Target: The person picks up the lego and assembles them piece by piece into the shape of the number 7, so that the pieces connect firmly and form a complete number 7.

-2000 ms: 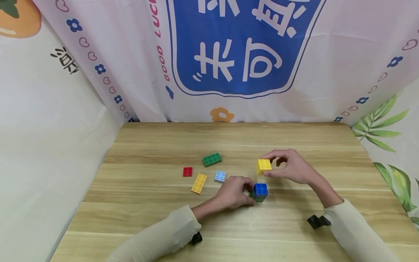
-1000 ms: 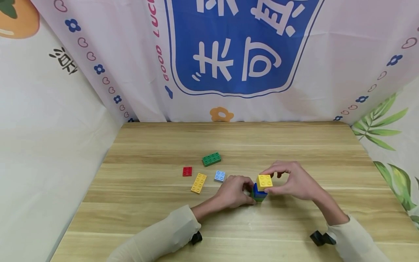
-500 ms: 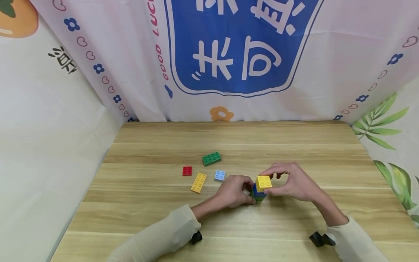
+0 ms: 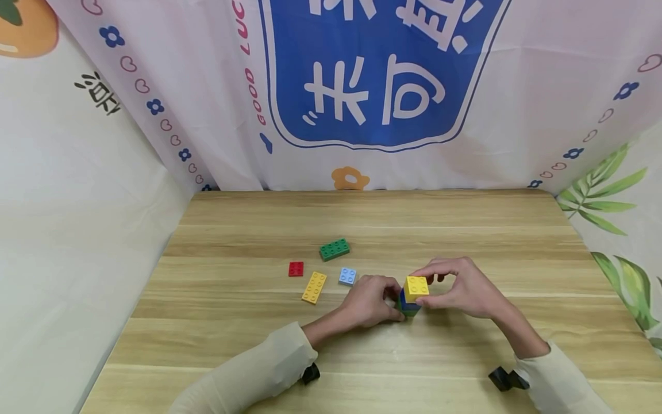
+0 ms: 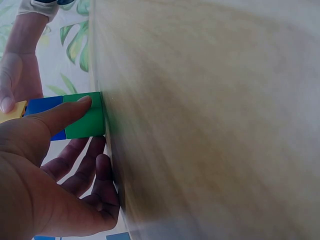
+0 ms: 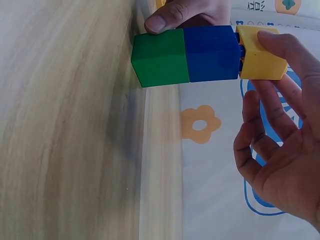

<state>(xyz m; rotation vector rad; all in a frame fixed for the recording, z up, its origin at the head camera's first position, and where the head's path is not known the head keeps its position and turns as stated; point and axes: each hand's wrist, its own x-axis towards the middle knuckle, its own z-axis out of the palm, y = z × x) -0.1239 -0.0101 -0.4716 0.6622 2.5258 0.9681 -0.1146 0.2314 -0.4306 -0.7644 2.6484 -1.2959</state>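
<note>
on the wood-grain table (image 4: 439, 224) there are seven toy building bricks, four lying loose and three in one upright stack. at the left lies one red four-stud brick (image 4: 296, 269), flat and stud side up. just right of it, nearer the person, one yellow eight-stud brick (image 4: 314, 287) lies at a slant. farther back and a little to the right is one green eight-stud brick (image 4: 334, 249), also slanted, and then one light blue four-stud brick (image 4: 347, 276), near the left hand (image 4: 369, 302). none of these four touches another.

the left hand grasps the bottom of the stack, its thumb laid on the face of the green cube brick (image 6: 160, 59), which stands on the table. on that cube sits one blue cube brick (image 6: 212, 54), the two closed up flush. on top is one yellow cube brick (image 4: 416, 289) with four studs — a narrow gap shows under it, with the blue studs visible there, so it is not fully seated. the right hand (image 4: 460, 290) pinches this top brick between thumb and fingers.

farthest right is one light sleeve (image 4: 558, 374), with a black device (image 4: 508, 378) beside its cuff.
</note>
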